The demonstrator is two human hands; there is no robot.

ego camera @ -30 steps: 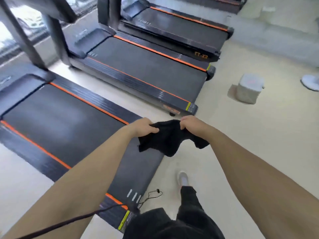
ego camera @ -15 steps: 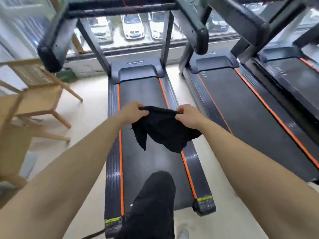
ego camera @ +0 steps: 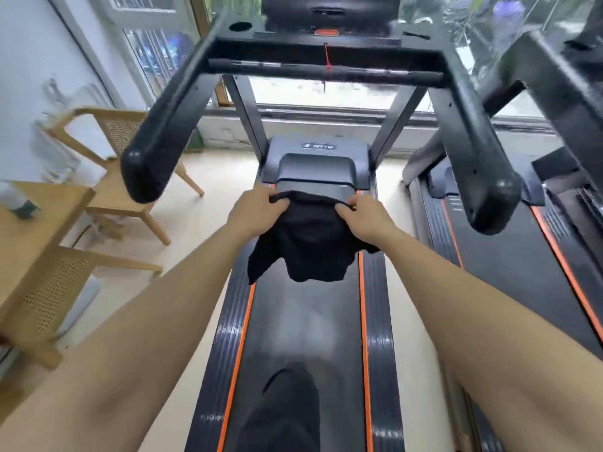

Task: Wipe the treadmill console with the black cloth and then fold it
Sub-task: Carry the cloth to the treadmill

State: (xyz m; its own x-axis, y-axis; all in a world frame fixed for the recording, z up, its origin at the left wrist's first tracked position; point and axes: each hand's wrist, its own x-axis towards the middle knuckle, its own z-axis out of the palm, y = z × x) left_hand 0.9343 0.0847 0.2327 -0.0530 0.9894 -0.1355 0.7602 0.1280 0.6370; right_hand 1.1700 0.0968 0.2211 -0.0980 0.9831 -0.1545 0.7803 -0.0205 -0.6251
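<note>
The black cloth point(ego camera: 310, 243) hangs in the air between my two hands, above the treadmill belt point(ego camera: 303, 327). My left hand point(ego camera: 257, 210) pinches its upper left edge and my right hand point(ego camera: 362, 216) pinches its upper right edge. The lower part of the cloth droops loose. The treadmill console point(ego camera: 329, 17) is at the top of the view, well above and beyond both hands, with a red safety key point(ego camera: 326, 32) and cord below it. Black handrails run down on the left point(ego camera: 166, 125) and on the right point(ego camera: 473, 141).
A wooden chair point(ego camera: 127, 177) and a wooden table point(ego camera: 36, 230) stand on the left of the treadmill. A second treadmill point(ego camera: 522, 256) stands close on the right. A window runs along the far wall. My leg in black trousers point(ego camera: 287, 412) is on the belt.
The view has swung from the floor and the treadmills' rear ends to face the console from the belt. Both hands have kept hold of the cloth, now spread a little wider.
</note>
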